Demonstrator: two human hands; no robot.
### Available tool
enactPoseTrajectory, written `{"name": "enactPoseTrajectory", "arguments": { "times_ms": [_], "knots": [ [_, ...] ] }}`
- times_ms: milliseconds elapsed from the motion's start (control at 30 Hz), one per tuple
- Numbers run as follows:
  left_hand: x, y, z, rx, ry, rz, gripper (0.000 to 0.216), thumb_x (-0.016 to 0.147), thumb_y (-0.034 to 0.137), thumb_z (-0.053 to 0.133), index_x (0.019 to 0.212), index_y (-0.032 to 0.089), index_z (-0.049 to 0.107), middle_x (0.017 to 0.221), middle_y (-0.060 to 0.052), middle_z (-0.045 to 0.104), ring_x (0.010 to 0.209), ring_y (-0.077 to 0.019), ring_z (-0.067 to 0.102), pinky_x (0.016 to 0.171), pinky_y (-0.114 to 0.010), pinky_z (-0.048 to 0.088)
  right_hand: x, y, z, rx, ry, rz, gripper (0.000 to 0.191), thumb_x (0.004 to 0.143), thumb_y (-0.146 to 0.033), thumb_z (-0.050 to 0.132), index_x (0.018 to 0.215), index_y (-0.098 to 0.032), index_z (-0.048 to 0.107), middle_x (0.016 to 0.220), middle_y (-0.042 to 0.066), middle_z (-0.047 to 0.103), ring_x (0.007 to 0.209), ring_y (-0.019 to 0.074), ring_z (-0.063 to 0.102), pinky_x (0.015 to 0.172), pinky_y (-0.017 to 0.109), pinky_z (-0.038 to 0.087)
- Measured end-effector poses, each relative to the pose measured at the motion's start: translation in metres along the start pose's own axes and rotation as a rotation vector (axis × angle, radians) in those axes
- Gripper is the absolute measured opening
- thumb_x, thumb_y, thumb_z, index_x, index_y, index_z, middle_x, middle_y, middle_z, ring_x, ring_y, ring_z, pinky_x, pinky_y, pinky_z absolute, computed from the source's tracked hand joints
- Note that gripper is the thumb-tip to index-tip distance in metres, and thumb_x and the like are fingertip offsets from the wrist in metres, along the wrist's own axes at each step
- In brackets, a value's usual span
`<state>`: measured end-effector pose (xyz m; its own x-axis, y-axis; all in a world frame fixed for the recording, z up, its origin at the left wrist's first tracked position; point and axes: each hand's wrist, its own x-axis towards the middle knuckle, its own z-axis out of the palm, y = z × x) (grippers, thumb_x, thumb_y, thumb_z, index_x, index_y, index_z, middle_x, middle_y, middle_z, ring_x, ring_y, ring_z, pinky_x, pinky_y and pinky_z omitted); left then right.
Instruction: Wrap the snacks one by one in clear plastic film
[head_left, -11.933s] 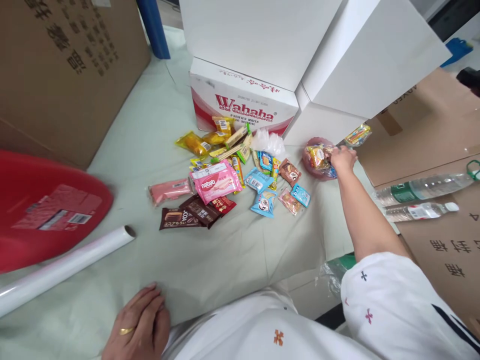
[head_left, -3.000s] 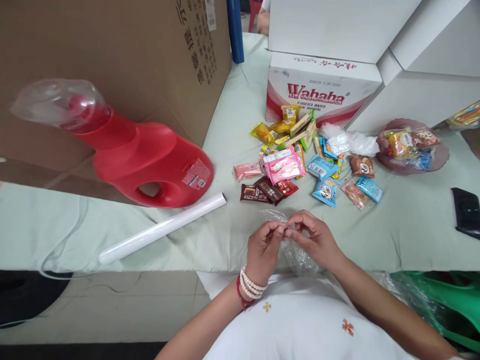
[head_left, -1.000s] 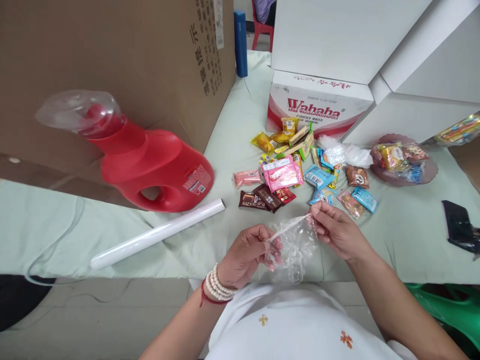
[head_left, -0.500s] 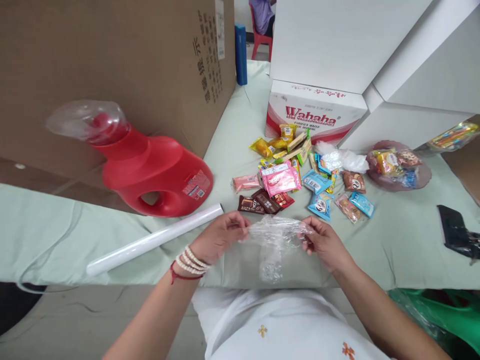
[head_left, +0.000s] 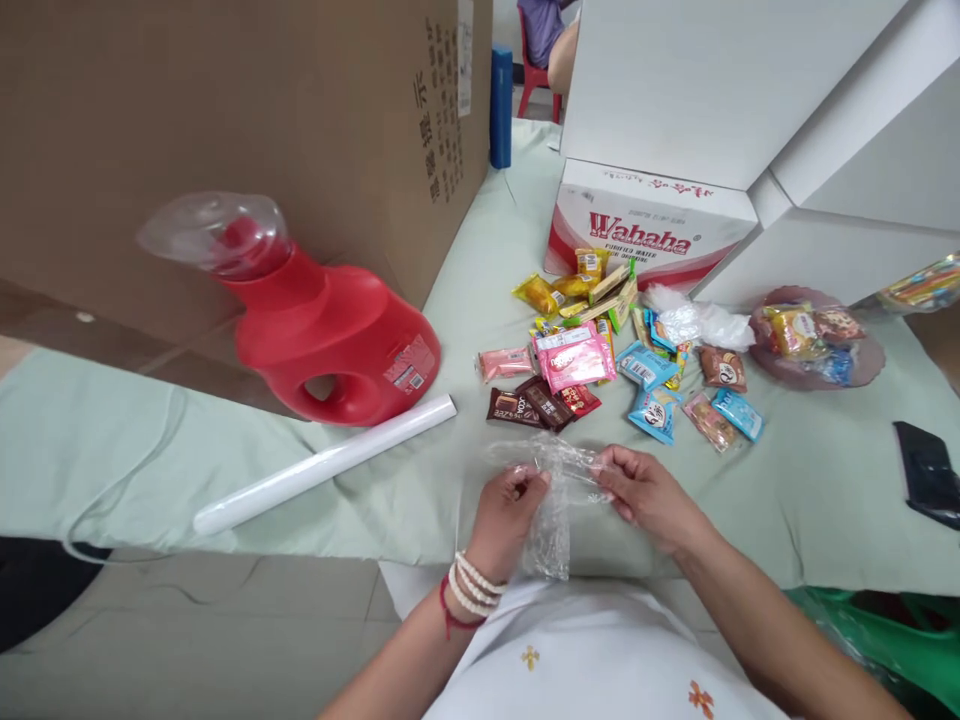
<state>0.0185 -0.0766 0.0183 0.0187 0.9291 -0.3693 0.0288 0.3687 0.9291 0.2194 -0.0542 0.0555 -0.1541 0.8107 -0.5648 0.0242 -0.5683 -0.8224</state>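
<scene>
Well past the right hand [head_left: 646,492], the white box [head_left: 645,235] says "Wahaha" in red with "purified water" under it. The pink wafer pack [head_left: 574,358] in the snack pile [head_left: 660,405] looks like Nabati. The cardboard box [head_left: 225,120] off beyond the left hand [head_left: 510,505] has Chinese print I can't read. Both hands are pinched onto a clear plastic bag [head_left: 553,535], which hangs between them at the near edge of the surface [head_left: 750,500]. Half a second ago they had it stretched wider; now they're closer together.
</scene>
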Motion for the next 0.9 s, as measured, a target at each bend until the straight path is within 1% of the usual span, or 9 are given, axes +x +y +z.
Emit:
{"name": "enactPoseTrajectory", "arguments": {
  "times_ms": [100, 200, 300, 367, 467, 567, 733, 800, 900],
  "knots": [
    [0.0, 0.007, -0.009, -0.196, -0.17, -0.132, 0.041, 0.075, 0.056, 0.076, 0.069, 0.017, 0.066, 0.072, -0.001, 0.06, 0.072, -0.0146, 0.054, 0.062, -0.024, 0.043, 0.003, -0.017, -0.031, 0.057, 0.035, -0.01, 0.045, 0.065, -0.052, 0.089, 0.079, -0.019, 0.063, 0.054, -0.009, 0.048, 0.039, 0.0031, 0.03, 0.036, 0.018, 0.019],
    [-0.003, 0.013, -0.012, -0.361, -0.212, -0.245, 0.045, 0.069, 0.058, 0.083, 0.074, 0.016, 0.067, 0.083, -0.004, 0.067, 0.081, -0.0159, 0.061, 0.065, -0.024, 0.049, 0.003, -0.025, -0.052, 0.214, 0.145, -0.105, 0.045, 0.063, -0.042, 0.093, 0.095, -0.022, 0.068, 0.076, -0.003, 0.063, 0.056, 0.0087, 0.054, 0.048, 0.021, 0.046],
    [-0.003, 0.014, -0.003, -0.477, -0.149, -0.24, 0.046, 0.068, 0.057, 0.085, 0.069, 0.016, 0.063, 0.087, -0.005, 0.068, 0.084, -0.0162, 0.065, 0.067, -0.025, 0.053, -0.005, -0.014, -0.046, 0.309, 0.279, -0.173, 0.051, 0.065, -0.048, 0.092, 0.106, -0.026, 0.07, 0.103, 0.002, 0.067, 0.088, 0.0171, 0.063, 0.07, 0.03, 0.058],
    [-0.003, 0.014, 0.008, -0.516, -0.122, -0.232, 0.046, 0.067, 0.056, 0.086, 0.072, 0.015, 0.065, 0.087, -0.005, 0.07, 0.084, -0.0164, 0.067, 0.07, -0.026, 0.055, -0.01, 0.002, -0.031, 0.251, 0.346, -0.14, 0.049, 0.07, -0.063, 0.083, 0.098, -0.023, 0.073, 0.101, 0.005, 0.066, 0.088, 0.0186, 0.06, 0.063, 0.028, 0.055],
    [-0.004, 0.013, 0.019, -0.543, -0.147, -0.254, 0.047, 0.066, 0.056, 0.087, 0.077, 0.014, 0.068, 0.087, -0.006, 0.071, 0.084, -0.0177, 0.07, 0.071, -0.026, 0.057, -0.012, 0.024, -0.004, 0.116, 0.274, -0.061, 0.053, 0.072, -0.07, 0.078, 0.088, -0.019, 0.074, 0.088, 0.005, 0.065, 0.076, 0.0173, 0.055, 0.053, 0.025, 0.044],
    [-0.006, 0.016, 0.01, -0.547, -0.203, -0.303, 0.045, 0.066, 0.051, 0.089, 0.073, 0.013, 0.065, 0.08, -0.005, 0.07, 0.076, -0.016, 0.07, 0.065, -0.023, 0.056, -0.007, 0.031, 0.009, 0.144, 0.228, -0.112, 0.044, 0.067, -0.058, 0.087, 0.08, -0.019, 0.073, 0.078, 0.001, 0.064, 0.068, 0.0137, 0.05, 0.058, 0.025, 0.041],
    [0.002, 0.024, -0.038, -0.558, -0.264, -0.337, 0.04, 0.067, 0.039, 0.089, 0.068, 0.015, 0.057, 0.069, -0.001, 0.063, 0.06, -0.0116, 0.063, 0.043, -0.016, 0.043, -0.009, 0.014, -0.009, 0.371, 0.123, -0.1, 0.033, 0.067, -0.044, 0.092, 0.078, -0.021, 0.071, 0.088, 0.001, 0.07, 0.077, 0.0143, 0.061, 0.075, 0.027, 0.051],
    [0.006, 0.025, -0.053, -0.552, -0.299, -0.338, 0.042, 0.069, 0.04, 0.087, 0.065, 0.016, 0.053, 0.07, -0.002, 0.063, 0.06, -0.0111, 0.062, 0.043, -0.016, 0.043, -0.013, 0.009, -0.017, 0.424, 0.053, -0.021, 0.034, 0.066, -0.043, 0.092, 0.078, -0.021, 0.069, 0.083, 0.001, 0.07, 0.072, 0.015, 0.063, 0.067, 0.027, 0.054],
    [0.008, 0.023, -0.056, -0.552, -0.23, -0.342, 0.046, 0.07, 0.049, 0.086, 0.071, 0.018, 0.052, 0.076, -0.003, 0.066, 0.068, -0.014, 0.065, 0.047, -0.017, 0.048, -0.015, 0.008, -0.016, 0.407, 0.044, -0.021, 0.034, 0.069, -0.044, 0.09, 0.078, -0.021, 0.066, 0.075, -0.001, 0.067, 0.058, 0.0118, 0.059, 0.052, 0.023, 0.05]
  ]
}}
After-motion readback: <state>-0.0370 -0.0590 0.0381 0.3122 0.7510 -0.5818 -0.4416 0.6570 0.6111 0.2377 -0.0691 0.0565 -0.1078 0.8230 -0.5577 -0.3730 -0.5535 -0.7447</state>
